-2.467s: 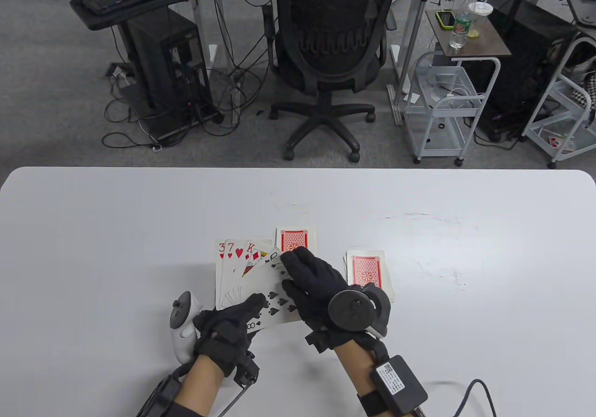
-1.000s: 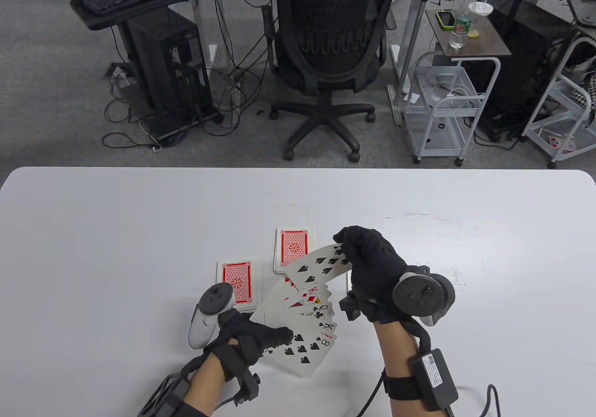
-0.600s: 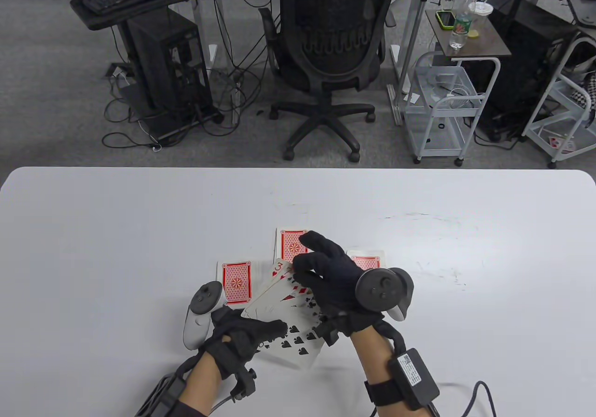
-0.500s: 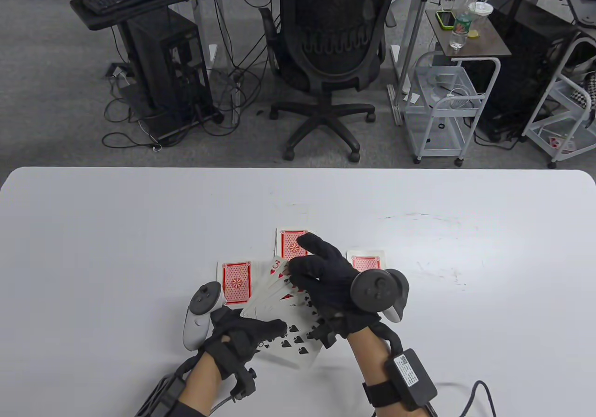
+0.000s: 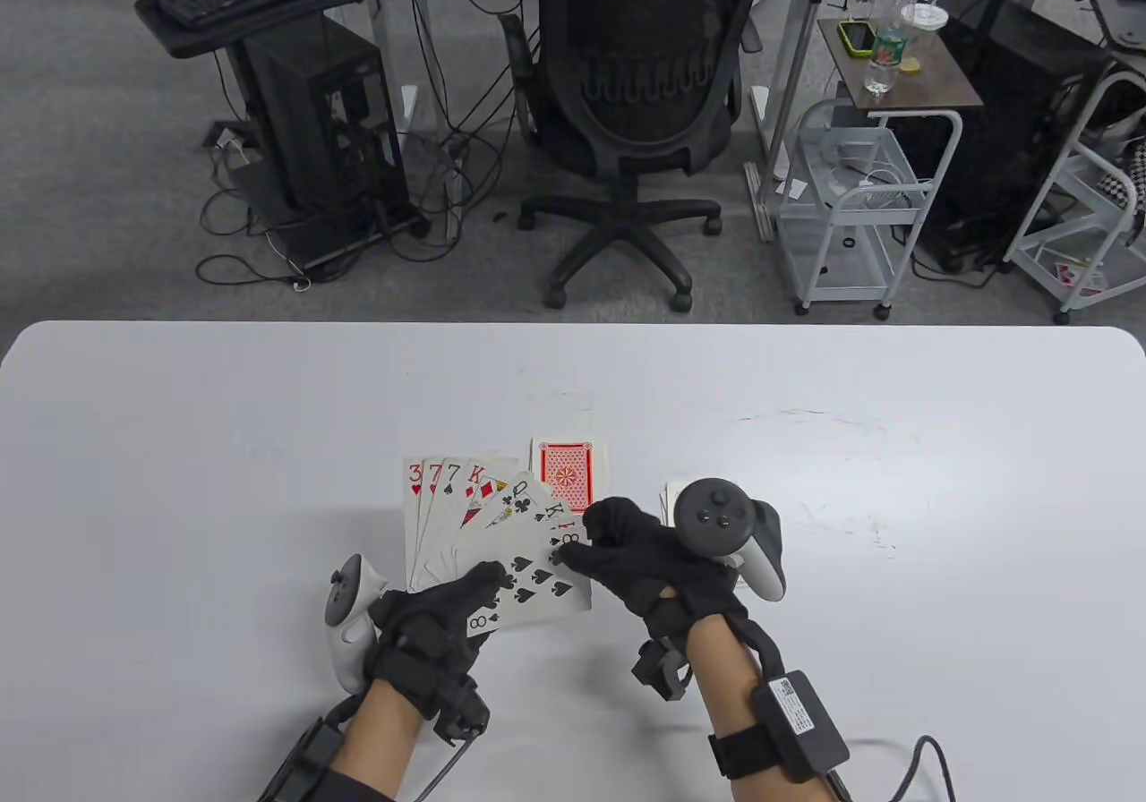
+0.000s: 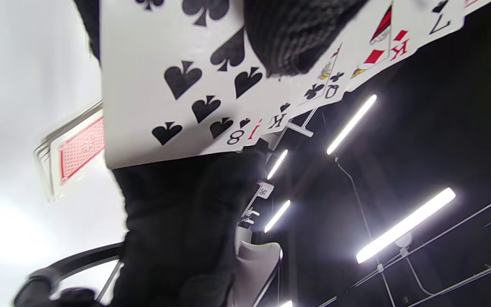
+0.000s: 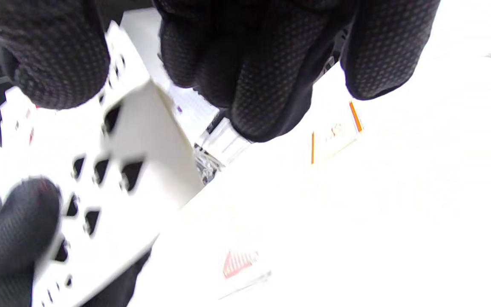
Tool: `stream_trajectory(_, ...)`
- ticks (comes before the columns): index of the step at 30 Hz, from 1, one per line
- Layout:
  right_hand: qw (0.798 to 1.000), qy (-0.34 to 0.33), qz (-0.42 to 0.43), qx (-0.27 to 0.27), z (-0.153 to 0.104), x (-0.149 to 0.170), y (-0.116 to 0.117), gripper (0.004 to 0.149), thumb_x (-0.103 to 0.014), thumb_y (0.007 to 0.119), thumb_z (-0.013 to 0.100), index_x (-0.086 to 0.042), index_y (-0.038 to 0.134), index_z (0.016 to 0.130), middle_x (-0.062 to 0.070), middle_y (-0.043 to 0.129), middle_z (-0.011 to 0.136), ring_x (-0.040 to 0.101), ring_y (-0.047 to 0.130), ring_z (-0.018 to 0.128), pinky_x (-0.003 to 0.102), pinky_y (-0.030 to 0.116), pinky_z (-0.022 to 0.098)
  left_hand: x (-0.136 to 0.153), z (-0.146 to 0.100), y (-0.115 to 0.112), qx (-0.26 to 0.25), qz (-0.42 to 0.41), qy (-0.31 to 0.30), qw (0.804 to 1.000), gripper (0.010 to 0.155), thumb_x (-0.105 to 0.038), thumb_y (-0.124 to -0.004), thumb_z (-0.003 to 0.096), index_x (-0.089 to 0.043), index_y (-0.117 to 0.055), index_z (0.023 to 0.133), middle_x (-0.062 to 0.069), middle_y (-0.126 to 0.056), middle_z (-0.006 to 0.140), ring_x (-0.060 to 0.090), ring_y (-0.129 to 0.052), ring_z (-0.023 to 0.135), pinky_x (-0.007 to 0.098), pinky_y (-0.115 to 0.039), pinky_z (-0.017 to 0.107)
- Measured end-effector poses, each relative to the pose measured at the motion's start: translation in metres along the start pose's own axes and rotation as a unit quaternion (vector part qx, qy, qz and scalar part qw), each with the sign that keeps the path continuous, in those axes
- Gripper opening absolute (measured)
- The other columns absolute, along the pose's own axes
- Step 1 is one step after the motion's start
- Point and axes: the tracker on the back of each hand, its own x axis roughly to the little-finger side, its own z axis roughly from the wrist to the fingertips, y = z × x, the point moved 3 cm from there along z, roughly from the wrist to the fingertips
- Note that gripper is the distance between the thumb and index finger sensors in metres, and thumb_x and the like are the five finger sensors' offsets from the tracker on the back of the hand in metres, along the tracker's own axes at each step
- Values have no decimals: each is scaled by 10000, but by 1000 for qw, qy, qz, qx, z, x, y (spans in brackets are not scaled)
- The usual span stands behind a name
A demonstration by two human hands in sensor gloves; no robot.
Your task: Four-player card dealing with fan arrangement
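Note:
My left hand (image 5: 430, 632) grips the bottom of a face-up card fan (image 5: 483, 533): a red 3, two 7s, a K, a Q, a K and the 8 of spades in front. It holds the fan above the white table (image 5: 179, 444). My right hand (image 5: 618, 551) has curled fingers and pinches the fan's right edge at the 8 of spades (image 6: 186, 85). In the left wrist view my thumb (image 6: 288, 34) presses on that card. A face-down red-backed pile (image 5: 566, 469) lies behind the fan. A second pile (image 5: 670, 496) peeks out behind my right hand's tracker.
The fan hides the table to its left rear. An office chair (image 5: 640, 113), a desk with a PC tower (image 5: 322, 122) and a small cart (image 5: 859, 202) stand on the floor beyond the table's far edge.
The fan has swung from leaning right back to upright and to the left, spread wider. My right hand slid off its top to its right edge. The left face-down pile is now hidden.

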Motion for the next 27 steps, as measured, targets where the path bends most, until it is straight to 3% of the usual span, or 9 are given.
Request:
stream_trajectory(3, 1000, 3, 9, 14, 2, -3, 7, 489, -435, 884, 476, -184, 720, 863, 19, 832, 747, 203, 1006, 507, 624, 707, 538, 0, -1, 0, -6, -3, -1, 1000, 570, -254, -807, 541, -449, -573, 1023, -113, -761, 1044, 290, -884, 930, 525, -812, 634)
stream_trajectory(9, 998, -3, 65, 25, 1, 0, 1, 494, -299, 934, 430, -144, 757, 864, 60, 870, 746, 210, 1055, 483, 614, 729, 534, 1, 0, -2, 2, -16, -1, 1000, 555, -280, -806, 538, -461, -588, 1014, -124, -763, 1041, 271, -882, 935, 511, -811, 637)
stream_trajectory(12, 994, -12, 107, 14, 3, 5, 0, 562, -236, 929, 438, -102, 706, 936, 116, 848, 796, 201, 1044, 440, 599, 739, 533, 2, 0, -3, 8, -29, 0, 1000, 549, -289, -798, 536, -461, -590, 1015, -118, -756, 1046, 279, -869, 943, 510, -815, 635)
stream_trajectory(16, 996, -13, 91, 16, 2, 8, -6, 761, -240, 923, 440, -32, 519, 1051, 211, 686, 932, 197, 1027, 454, 597, 729, 550, 3, 0, -5, 9, -15, 3, 1000, 542, -299, -791, 532, -465, -598, 1011, -115, -759, 1044, 286, -872, 938, 503, -825, 629)
stream_trajectory(24, 995, -9, 77, 57, -4, 21, -33, 647, -202, 909, 453, -79, 607, 1012, 169, 755, 890, 192, 1053, 522, 589, 738, 554, 2, 0, 0, 2, -5, 6, 1000, 539, -290, -795, 533, -464, -606, 1008, -109, -768, 1038, 295, -890, 922, 499, -840, 616)
stream_trajectory(27, 989, -14, 93, 114, -9, 24, -48, 582, -185, 896, 467, -109, 650, 989, 124, 813, 839, 235, 1052, 518, 590, 739, 532, 1, 0, 0, -2, -1, 13, 1000, 540, -280, -799, 535, -452, -610, 1010, -90, -775, 1035, 308, -902, 906, 505, -845, 600)
